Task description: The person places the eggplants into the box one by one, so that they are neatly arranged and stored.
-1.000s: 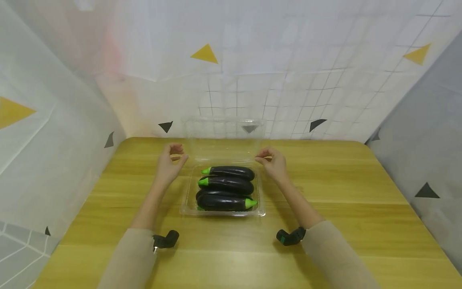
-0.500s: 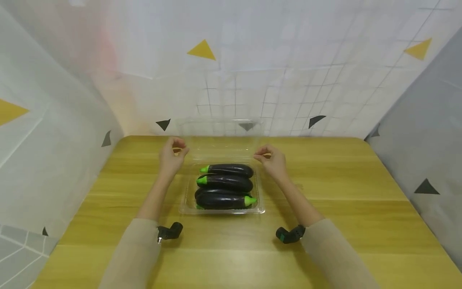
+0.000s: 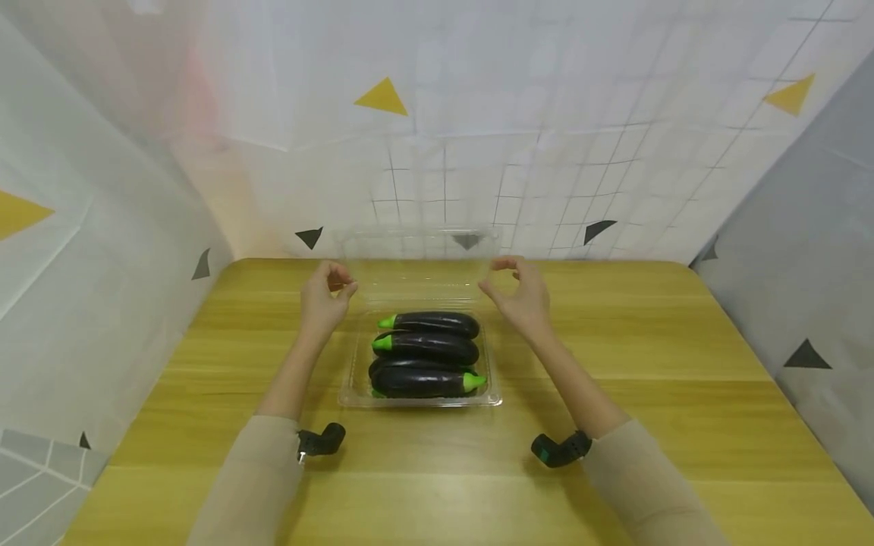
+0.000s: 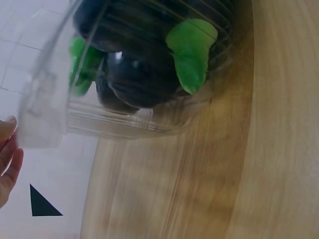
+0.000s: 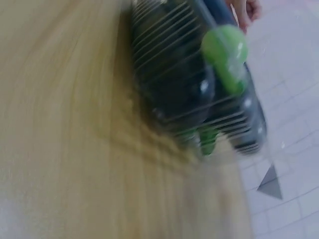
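A hinged clear plastic box holds several dark purple eggplants (image 3: pixel 426 349) with green stems; its lid (image 3: pixel 416 292) stands raised at the back. My left hand (image 3: pixel 324 296) pinches the lid's left edge between thumb and fingers. In the left wrist view the fingertips (image 4: pixel 11 167) are right at the plastic. At the lid's right edge is my right hand (image 3: pixel 522 296), its thumb and fingers spread apart, close beside the plastic. In the right wrist view the eggplants (image 5: pixel 174 79) show blurred through the box wall.
The box's tray (image 3: pixel 419 402) rests on a wooden table (image 3: pixel 437 493). Behind the table is a pale wall covering (image 3: pixel 273 182) with yellow and black triangles. Each wrist carries a small black device; one (image 3: pixel 321 440) is by the left sleeve.
My left hand has moved slightly up and inward to the lid's edge. The thumb and fingers of my right hand have parted, and that hand has moved a little right. The eggplants stay in place.
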